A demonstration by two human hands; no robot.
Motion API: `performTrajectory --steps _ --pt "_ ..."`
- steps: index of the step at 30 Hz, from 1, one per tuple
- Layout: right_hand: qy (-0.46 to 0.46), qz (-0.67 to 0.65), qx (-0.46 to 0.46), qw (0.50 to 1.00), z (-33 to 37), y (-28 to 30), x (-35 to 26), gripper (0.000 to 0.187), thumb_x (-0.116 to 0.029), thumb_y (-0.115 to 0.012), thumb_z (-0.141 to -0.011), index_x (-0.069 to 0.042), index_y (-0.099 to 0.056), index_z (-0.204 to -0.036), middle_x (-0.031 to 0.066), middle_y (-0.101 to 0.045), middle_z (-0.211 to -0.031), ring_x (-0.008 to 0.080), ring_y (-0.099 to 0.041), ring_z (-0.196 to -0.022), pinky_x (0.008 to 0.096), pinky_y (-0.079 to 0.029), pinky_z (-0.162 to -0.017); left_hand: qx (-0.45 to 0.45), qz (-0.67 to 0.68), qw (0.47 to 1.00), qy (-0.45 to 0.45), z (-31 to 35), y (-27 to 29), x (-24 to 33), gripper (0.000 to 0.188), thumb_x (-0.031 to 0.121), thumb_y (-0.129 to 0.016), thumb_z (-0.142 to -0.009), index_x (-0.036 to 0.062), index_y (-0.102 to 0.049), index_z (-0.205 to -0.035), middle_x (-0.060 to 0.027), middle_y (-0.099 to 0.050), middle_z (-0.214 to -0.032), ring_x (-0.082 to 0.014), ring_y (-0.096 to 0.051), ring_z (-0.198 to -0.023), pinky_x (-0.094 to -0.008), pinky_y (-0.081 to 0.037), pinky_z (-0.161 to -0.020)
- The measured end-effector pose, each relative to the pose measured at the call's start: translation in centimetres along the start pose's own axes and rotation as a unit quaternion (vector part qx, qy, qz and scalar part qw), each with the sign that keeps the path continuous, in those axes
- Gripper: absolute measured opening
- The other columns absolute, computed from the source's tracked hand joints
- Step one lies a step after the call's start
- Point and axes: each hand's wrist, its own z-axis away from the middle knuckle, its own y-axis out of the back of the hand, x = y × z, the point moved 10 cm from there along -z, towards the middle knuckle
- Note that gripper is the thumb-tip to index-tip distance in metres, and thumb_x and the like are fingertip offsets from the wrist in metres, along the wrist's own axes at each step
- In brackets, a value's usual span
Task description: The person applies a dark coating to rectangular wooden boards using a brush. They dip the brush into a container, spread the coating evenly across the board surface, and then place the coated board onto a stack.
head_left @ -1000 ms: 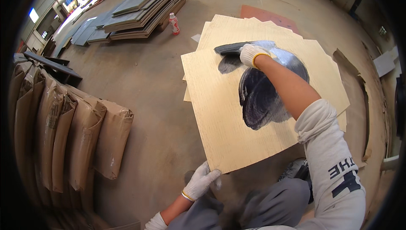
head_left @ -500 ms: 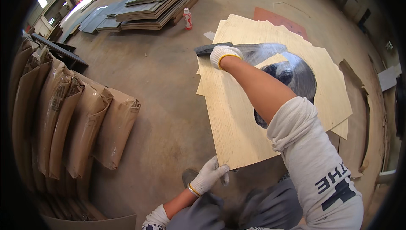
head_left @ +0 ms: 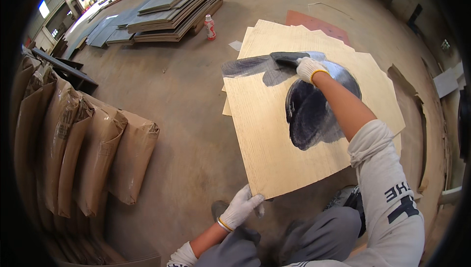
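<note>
A pale wood-grain sheet (head_left: 265, 129) lies on top of a fanned stack of similar sheets, smeared with wet black stain (head_left: 314, 115) in its middle and along its far edge. My right hand (head_left: 309, 68), in a white glove with a yellow cuff, is closed on a dark flat pad (head_left: 287, 59) pressed against the sheet's far part. Whether the pad is sponge or cloth I cannot tell. My left hand (head_left: 240, 207), gloved too, pinches the sheet's near left corner, thumb above and fingers partly hidden beneath.
Brown paper-wrapped packages (head_left: 135, 156) stand in a row at the left. Farther back is a pile of grey boards (head_left: 181, 9), with a red and white bottle (head_left: 210, 27) beside it. A reddish board (head_left: 319, 25) lies beyond the sheets. Torn brown sheeting (head_left: 412, 100) lies at the right.
My right hand has swept the pad rightward from the sheet's far left corner, leaving a dark band and a rounded smear. My left hand keeps its grip on the corner.
</note>
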Motion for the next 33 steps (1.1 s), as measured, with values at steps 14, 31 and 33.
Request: performTrajectory --steps 14,31,33 --pt "0.230 -0.043 -0.051 0.971 19.4 1.0 -11.5 0.039 -0.016 -0.043 -0.100 -0.015 -0.057 -0.136 0.0182 -0.075 -0.096 0.0344 -0.075 -0.090 0.0506 -0.058 -0.076 0.043 0.047 0.998 -0.017 1.1 0.8 -0.4 0.039 0.010 -0.055 -0.103 -0.0040 -0.046 -0.139 -0.0148 -0.066 -0.116 -0.0180 -0.067 -0.069 -0.0319 -0.057 -0.063" --pt "0.152 -0.075 0.030 0.985 9.8 2.2 -15.9 0.033 -0.015 -0.045 -0.098 -0.013 -0.069 -0.121 0.0197 -0.073 -0.121 0.0377 -0.071 -0.111 0.0522 -0.058 -0.089 0.021 0.050 0.999 -0.009 0.1 -0.5 -1.3 0.045 0.014 -0.058 -0.103 -0.0051 -0.045 -0.142 -0.0174 -0.067 -0.117 -0.0201 -0.068 -0.073 -0.0322 -0.059 -0.067" --pt "0.156 -0.069 0.050 0.984 9.9 2.2 -16.4 0.032 -0.015 -0.045 -0.098 -0.012 -0.069 -0.119 0.0200 -0.073 -0.118 0.0382 -0.071 -0.110 0.0526 -0.058 -0.088 0.021 0.076 0.997 -0.014 0.2 -0.3 -1.3 0.045 0.013 -0.058 -0.103 -0.0054 -0.044 -0.142 -0.0169 -0.067 -0.117 -0.0215 -0.070 -0.076 -0.0337 -0.060 -0.069"
